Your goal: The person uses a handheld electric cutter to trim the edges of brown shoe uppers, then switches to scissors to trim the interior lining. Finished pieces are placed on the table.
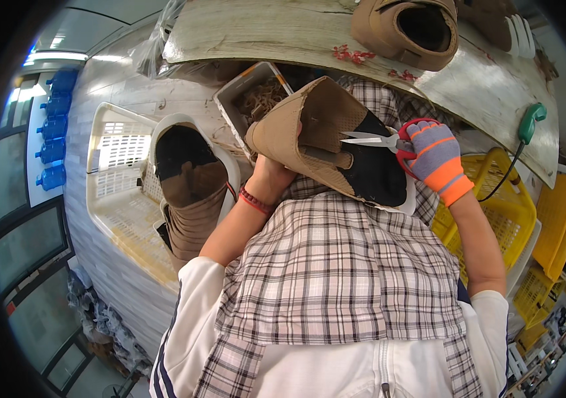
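Observation:
A tan boot upper with a black front part lies across my lap, its wide opening toward the table. My left hand grips its tan side from below; some of the fingers are hidden behind the material. A red beaded bracelet circles that wrist. In a grey and orange glove, my right hand is closed round the red handles of a pair of scissors. The scissor blades are slightly apart and point left, over the upper's black part and opening.
Left of me, another boot upper rests at a white plastic basket. A bin of tan scraps stands under the table. On the table are a tan boot and a green corded tool. Yellow baskets stand right.

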Motion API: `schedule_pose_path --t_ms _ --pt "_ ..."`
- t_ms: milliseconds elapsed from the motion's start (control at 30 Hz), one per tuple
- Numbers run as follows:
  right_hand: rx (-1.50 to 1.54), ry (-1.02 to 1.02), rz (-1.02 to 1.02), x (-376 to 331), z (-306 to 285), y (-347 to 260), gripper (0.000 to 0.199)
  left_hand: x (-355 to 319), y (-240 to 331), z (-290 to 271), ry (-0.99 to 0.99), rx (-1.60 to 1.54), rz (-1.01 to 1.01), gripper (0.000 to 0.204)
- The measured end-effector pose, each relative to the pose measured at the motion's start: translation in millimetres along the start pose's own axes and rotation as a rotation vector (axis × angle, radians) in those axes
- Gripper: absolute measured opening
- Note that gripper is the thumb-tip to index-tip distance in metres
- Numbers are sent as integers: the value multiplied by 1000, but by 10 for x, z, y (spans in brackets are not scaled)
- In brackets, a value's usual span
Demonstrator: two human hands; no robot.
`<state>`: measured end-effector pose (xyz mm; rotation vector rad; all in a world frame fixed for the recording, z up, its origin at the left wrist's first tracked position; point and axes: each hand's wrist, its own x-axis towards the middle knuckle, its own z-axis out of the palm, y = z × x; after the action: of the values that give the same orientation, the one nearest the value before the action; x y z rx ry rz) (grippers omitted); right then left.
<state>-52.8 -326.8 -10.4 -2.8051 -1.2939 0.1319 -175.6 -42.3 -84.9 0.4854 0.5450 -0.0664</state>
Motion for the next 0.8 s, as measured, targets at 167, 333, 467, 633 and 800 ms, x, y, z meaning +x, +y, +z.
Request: schedule_pose_path --t_ms 167,333,467,633,800 --pt "25 7 -6 -21 54 32 30 20 -17 -18 -4 -3 -22 33" --pt "153 28 -11 -39 40 50 29 35 -20 -21 -7 -11 -28 35" --pt "193 -41 31 -64 -7 8 28 34 -33 -32 26 -15 -15 35" --pt "159 2 31 -81 6 -72 27 85 -61 -174 -18 31 -19 44" --pt "169 -53 117 -167 117 -38 26 92 -87 -210 -43 4 -12 52"
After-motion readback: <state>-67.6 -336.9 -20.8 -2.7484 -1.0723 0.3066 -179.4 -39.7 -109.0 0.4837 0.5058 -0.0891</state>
